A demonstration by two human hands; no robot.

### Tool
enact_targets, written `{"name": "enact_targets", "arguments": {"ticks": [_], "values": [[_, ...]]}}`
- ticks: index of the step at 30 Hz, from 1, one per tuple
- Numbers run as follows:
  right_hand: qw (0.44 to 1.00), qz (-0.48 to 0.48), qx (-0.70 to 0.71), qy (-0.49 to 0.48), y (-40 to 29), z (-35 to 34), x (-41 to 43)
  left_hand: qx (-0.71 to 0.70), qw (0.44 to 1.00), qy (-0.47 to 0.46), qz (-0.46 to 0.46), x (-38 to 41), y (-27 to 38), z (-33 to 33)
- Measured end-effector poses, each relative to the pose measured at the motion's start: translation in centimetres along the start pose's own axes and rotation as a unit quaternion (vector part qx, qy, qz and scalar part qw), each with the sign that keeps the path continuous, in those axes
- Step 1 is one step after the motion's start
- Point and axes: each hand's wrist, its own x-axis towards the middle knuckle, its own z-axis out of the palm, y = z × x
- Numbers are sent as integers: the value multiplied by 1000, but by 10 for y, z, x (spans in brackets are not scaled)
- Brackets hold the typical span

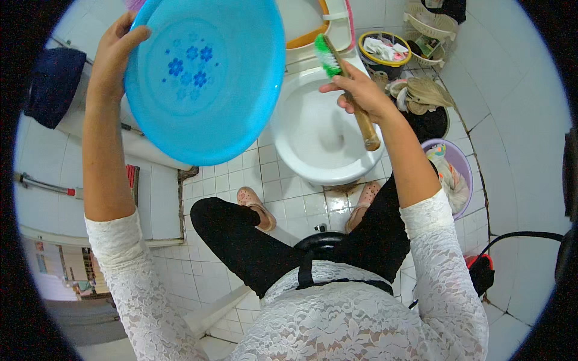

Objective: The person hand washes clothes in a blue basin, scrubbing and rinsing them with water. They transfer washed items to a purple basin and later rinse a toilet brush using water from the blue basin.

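Note:
My left hand (118, 54) grips the left rim of a blue plastic basin (244, 94), which is tilted so that its inside faces me. Dark blue flowers are printed on the basin's bottom. In my right hand (361, 92) is a scrub brush (368, 131) with a wooden handle and green and white bristles. The bristles face left, towards the basin, and do not touch it. Below the brush is a white toilet bowl (311, 153) with its seat and lid (338, 31) raised. The basin overlaps the bowl's left edge from my viewpoint.
A bin with a yellow rim (384, 61) holds crumpled paper beside the toilet. On the right are a purple basin (465, 167) with cloth in it and a white plastic rack (433, 27). Dark blue fabric (56, 88) hangs at the left. White tiles (289, 203) cover the floor.

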Motion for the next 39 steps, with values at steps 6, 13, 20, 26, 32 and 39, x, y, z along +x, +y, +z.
{"name": "enact_targets", "arguments": {"ticks": [6, 13, 20, 26, 32, 39], "values": [[999, 36, -6, -1, -2, 9, -4, 235, 953, 87, 171, -21, 18, 27], [932, 56, -341, 112, 95, 11, -19, 376, 830, 207, 356, -37, 16, 86], [976, 47, -200, 69, 84, 7, -34, 266, 887, 204, 317, -57, -6, 90], [980, -1, -102, 173, 107, 34, -66, 65, 963, 262, 19, -90, -59, 66], [961, 39, 94, 256, 100, 33, -50, -318, 892, 297, -124, -67, -127, 66], [946, -29, 243, 212, 75, 52, -70, -468, 854, 162, -161, -57, -162, 100]]}}
